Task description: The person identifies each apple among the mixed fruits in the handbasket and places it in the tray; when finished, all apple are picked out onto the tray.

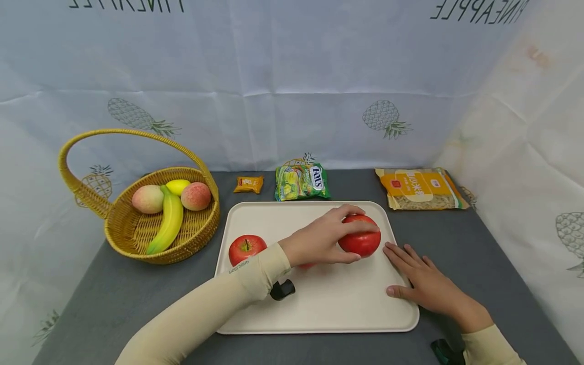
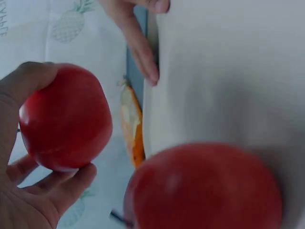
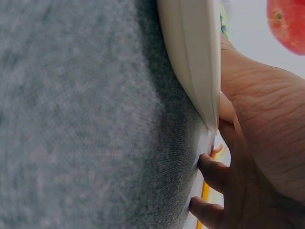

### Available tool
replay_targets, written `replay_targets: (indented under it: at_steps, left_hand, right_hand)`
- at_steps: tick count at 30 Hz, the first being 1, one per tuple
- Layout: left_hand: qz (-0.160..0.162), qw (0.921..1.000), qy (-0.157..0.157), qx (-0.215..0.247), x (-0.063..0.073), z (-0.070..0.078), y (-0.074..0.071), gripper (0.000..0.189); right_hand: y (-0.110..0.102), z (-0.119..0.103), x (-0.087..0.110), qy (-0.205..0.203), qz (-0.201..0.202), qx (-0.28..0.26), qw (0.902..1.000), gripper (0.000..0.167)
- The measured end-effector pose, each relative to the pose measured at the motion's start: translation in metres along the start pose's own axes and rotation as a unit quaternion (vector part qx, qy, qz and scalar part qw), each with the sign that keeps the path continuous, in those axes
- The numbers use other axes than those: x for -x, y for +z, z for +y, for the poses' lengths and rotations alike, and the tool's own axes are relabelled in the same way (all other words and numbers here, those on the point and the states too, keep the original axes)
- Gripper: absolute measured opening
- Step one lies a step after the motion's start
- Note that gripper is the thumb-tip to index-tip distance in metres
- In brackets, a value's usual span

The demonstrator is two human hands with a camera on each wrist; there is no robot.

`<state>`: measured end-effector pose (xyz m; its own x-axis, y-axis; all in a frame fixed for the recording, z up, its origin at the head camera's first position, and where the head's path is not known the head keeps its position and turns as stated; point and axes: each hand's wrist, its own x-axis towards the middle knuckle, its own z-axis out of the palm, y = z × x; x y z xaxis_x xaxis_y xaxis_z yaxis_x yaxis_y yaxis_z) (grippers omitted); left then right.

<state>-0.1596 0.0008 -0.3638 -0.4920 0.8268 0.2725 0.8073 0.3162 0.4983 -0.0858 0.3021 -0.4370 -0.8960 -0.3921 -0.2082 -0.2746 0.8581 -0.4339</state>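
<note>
My left hand [image 1: 329,235] grips a red apple [image 1: 362,237] at the right part of the cream tray [image 1: 347,309]. In the left wrist view, the thumb and fingers curl round this apple [image 2: 66,117], which looks raised off the tray. Another red apple [image 1: 246,248] sits at the tray's left, partly behind my left sleeve. Just a sliver of a third apple [image 1: 306,265] shows beneath my left wrist. My right hand [image 1: 424,284] rests at the tray's right edge with its fingers extended. Seen from the right wrist, that hand [image 3: 262,143] lies beside the tray's rim [image 3: 195,62].
A yellow wicker basket [image 1: 205,223] with a tall handle stands at the left, holding a banana [image 1: 170,220], a lemon-like fruit [image 1: 178,186] and two peaches. Behind the tray lie a small orange packet [image 1: 248,184], a green FOX'S candy bag [image 1: 301,182] and a yellow grain bag [image 1: 420,188].
</note>
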Motion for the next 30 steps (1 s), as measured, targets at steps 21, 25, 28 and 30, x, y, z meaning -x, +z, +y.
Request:
replay_targets:
  at_steps: [21, 25, 28, 30]
  left_hand:
    - [-0.071, 0.9916, -0.078, -0.075, -0.016, 0.011, 0.052, 0.064]
    - [-0.073, 0.9899, -0.085, -0.087, -0.015, 0.011, 0.056, 0.062]
    - [-0.071, 0.9894, -0.079, -0.099, -0.015, 0.011, 0.058, 0.062]
    - [-0.068, 0.9888, -0.076, -0.109, -0.014, 0.012, 0.059, 0.061]
  right_hand:
    - [0.000, -0.002, 0.002, -0.015, 0.009, -0.002, 0.9999, 0.098]
    - [0.000, -0.002, 0.002, -0.023, 0.012, -0.003, 0.9997, 0.096]
    - [-0.002, -0.003, 0.002, -0.027, 0.014, -0.003, 0.9995, 0.095]
    - [-0.002, -0.003, 0.002, -0.027, 0.014, -0.003, 0.9995, 0.094]
